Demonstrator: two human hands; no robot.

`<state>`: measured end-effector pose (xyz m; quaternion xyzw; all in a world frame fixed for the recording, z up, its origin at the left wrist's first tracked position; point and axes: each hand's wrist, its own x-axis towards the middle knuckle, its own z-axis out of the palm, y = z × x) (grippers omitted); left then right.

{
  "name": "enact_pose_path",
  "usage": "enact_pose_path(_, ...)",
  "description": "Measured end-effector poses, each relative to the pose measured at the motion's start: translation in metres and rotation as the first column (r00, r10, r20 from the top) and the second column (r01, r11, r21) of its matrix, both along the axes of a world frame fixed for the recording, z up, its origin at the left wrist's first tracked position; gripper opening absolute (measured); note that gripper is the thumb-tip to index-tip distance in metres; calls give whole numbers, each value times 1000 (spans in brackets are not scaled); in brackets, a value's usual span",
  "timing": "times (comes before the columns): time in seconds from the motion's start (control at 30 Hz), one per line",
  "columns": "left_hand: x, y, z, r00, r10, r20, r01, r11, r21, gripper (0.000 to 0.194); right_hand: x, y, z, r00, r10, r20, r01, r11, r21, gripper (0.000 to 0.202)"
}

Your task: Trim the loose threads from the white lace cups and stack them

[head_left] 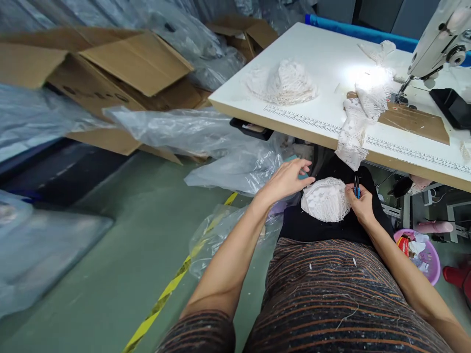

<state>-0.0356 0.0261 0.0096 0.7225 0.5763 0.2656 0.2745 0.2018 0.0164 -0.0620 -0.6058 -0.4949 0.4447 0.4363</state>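
On my lap lies a white lace cup-shaped piece point(327, 200) with a fringed edge. My left hand point(289, 177) hovers at its left side, thumb and fingers apart, with nothing visible between them. At the right edge of the piece, my right hand point(361, 202) is closed around small blue-handled thread snips point(356, 187), blades pointing up toward the table. Its fingertips meet the lace, though whether they pinch it I cannot tell. A strip of white lace point(355, 135) hangs over the table edge just above the snips and runs back to the sewing machine point(437, 44).
A white sewing table point(316, 54) with printed rulers carries a lace pile point(292, 82). Open cardboard boxes point(136, 63) and plastic sheeting point(228, 147) crowd the left. A pink basin point(434, 257) stands on the floor at right. Yellow-black tape point(167, 294) crosses the green floor.
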Motion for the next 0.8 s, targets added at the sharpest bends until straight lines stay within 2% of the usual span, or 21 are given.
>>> enact_pose_path(0.07, 3, -5, -6, 997, 9, -80, -1, 995, 99, 32, 1, -2, 3, 998, -46, 32, 45, 998, 35, 40)
enact_pose_path(0.13, 16, -8, -15, 996, -47, -78, 61, 982, 179, 32, 4, -3, 6, 991, -104, 86, 96, 991, 97, 39)
enact_pose_path(0.2, 33, -10, -27, 989, -136, -62, 147, 963, 226, 40, 7, -4, 11, 983, -122, 135, 99, 982, 163, 36)
enact_pose_path(0.27, 45, -10, -39, 982, -176, -61, 186, 957, 221, 51, 9, -5, 15, 984, -93, 150, 62, 978, 197, 36)
enact_pose_path(0.33, 48, -8, -51, 987, -146, -61, 154, 975, 161, 54, 11, -7, 17, 987, -66, 145, 35, 978, 206, 38)
enact_pose_path(0.43, 38, -8, -69, 998, -57, -7, 56, 998, -27, 52, 13, -9, 15, 988, -68, 142, 39, 979, 198, 38)
enact_pose_path(0.5, 30, -13, -80, 998, 18, 53, -10, 989, -150, 55, 14, -11, 10, 987, -71, 141, 45, 983, 180, 38)
enact_pose_path(0.57, 27, -22, -88, 985, 135, 108, -112, 973, -202, 52, 16, -12, 4, 988, -76, 137, 55, 987, 153, 40)
enact_pose_path(0.63, 29, -31, -89, 955, 241, 173, -210, 961, -180, 44, 17, -13, -3, 988, -81, 129, 65, 990, 123, 43)
enact_pose_path(0.7, 32, -37, -80, 926, 281, 254, -234, 952, -198, 39, 18, -13, -8, 990, -81, 116, 70, 993, 94, 45)
enact_pose_path(0.8, 26, -36, -47, 834, 387, 393, -230, 892, -389, 42, 18, -11, -11, 993, -71, 93, 65, 996, 66, 50)
